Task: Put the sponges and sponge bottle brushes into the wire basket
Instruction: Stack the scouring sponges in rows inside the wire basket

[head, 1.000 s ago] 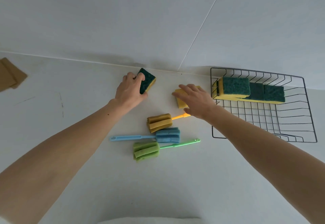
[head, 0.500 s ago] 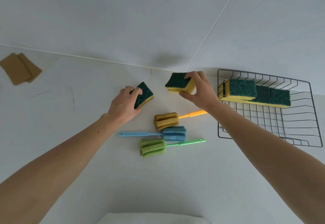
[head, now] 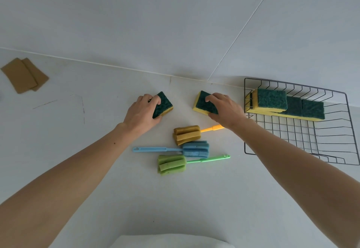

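My left hand grips a green-and-yellow sponge near the wall. My right hand holds a second green-and-yellow sponge, green side up, just left of the black wire basket. Several green-topped sponges lie along the basket's far side. Three sponge bottle brushes rest on the table below my hands: an orange brush, a blue brush and a green brush.
Two brown cardboard pieces lie at the far left of the white table. The white wall rises right behind the sponges and basket. A white cloth edge shows at the bottom.
My right hand picked its sponge up, turned it green side up and now holds it lower, close to the table. My left hand stayed on its sponge.
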